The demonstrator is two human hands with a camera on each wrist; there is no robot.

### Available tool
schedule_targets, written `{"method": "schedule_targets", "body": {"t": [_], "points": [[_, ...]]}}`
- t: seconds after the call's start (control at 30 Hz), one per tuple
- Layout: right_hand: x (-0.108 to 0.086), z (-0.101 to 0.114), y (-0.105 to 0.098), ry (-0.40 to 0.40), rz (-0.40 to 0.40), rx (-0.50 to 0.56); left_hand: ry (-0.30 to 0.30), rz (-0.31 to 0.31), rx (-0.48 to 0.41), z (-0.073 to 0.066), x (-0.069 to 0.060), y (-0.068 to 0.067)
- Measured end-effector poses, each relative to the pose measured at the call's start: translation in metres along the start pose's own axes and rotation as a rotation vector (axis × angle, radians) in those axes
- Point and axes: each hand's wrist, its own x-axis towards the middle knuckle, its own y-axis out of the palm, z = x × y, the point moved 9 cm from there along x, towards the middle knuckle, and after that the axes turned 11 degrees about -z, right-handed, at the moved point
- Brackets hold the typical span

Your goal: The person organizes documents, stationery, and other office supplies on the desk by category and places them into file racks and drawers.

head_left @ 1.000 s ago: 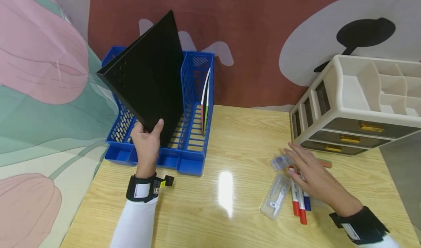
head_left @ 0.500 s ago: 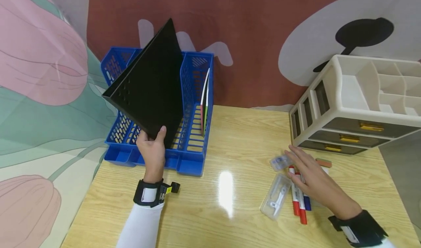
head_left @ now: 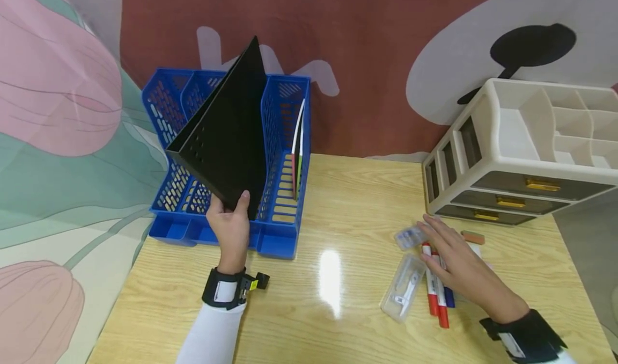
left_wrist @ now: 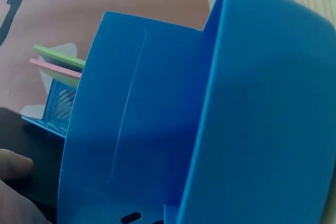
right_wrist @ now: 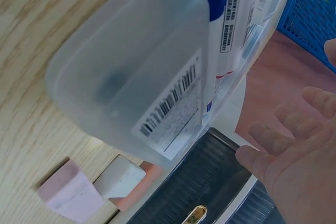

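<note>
Off-white drawer unit [head_left: 512, 162] near an orange block [head_left: 472, 238], perhaps an eraser

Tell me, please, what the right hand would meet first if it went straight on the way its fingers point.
Probably the red-brown cloth: ahead of the right hand, the head view shows wooden tabletop, then this cloth. The hand's height is unclear, so it might brush the small clear plastic case first.

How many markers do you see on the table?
3: a red marker beside the long clear case, a second red marker right of it, and a blue marker next to that. More may be hidden behind the right hand.
</note>
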Motion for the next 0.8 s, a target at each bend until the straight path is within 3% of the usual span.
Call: {"method": "schedule_targets", "body": {"t": [0.17,0.4,0.63,0.8], "points": [[0.0,0.0,0.003,0.015,0.016,0.005,0.028,0.015,0.041,-0.003,-0.001,0.001],[0.0,-0.001,0.005,0.034,0.028,0.016,0.076,0.108,0.038,-0.006,0.0,0.009],[-0.001,-0.001,0.005,0.037,0.022,0.027,0.125,0.147,0.131,-0.007,0.002,0.01],[-0.002,-0.002,0.006,0.047,0.028,0.023,0.123,0.192,0.176,-0.006,0.001,0.012]]}}
